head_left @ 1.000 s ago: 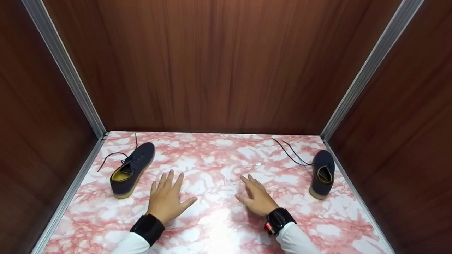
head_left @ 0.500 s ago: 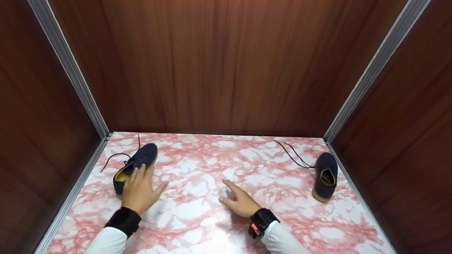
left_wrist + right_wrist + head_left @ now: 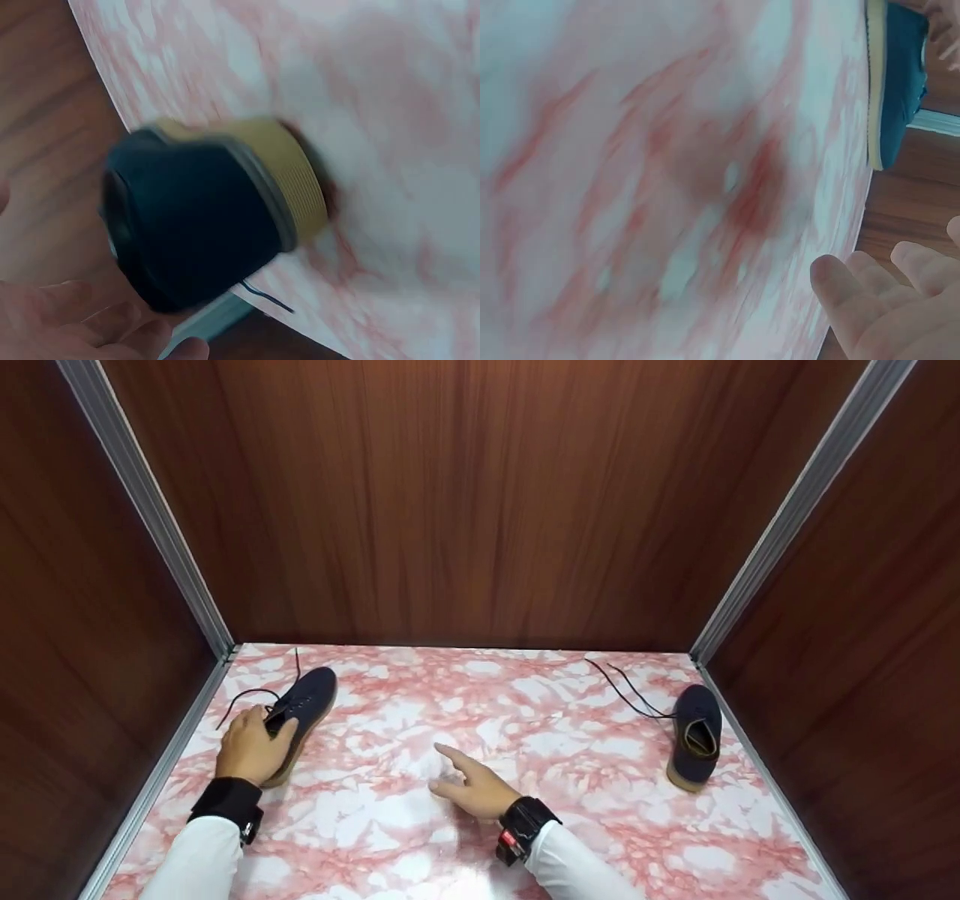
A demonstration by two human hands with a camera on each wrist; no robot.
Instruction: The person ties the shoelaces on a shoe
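A dark navy lace-up shoe (image 3: 309, 695) with a tan sole stands upright at the left, its toe pointing away. Over its heel and opening is my left hand (image 3: 251, 746), thumb to the right side and fingers to the left, hiding the heel. The left wrist view shows the shoe's back (image 3: 202, 217) and my loosely bent fingers (image 3: 112, 326) close above its collar. My right hand (image 3: 476, 787) hovers over the middle of the table with nothing in it, its fingers extended leftward. The matching shoe (image 3: 696, 735) stands at the far right, yellowish inside.
The tabletop (image 3: 420, 690) has a red and white marbled pattern. Brown wood-grain panels (image 3: 450, 510) enclose it at the back and both sides, with metal posts (image 3: 795, 495) in the corners. Loose black laces (image 3: 622, 690) trail from both shoes.
My left hand has moved left from beside the left shoe to over its opening, its fingers bending. My right hand has shifted left over the table. Both shoes stay in place.
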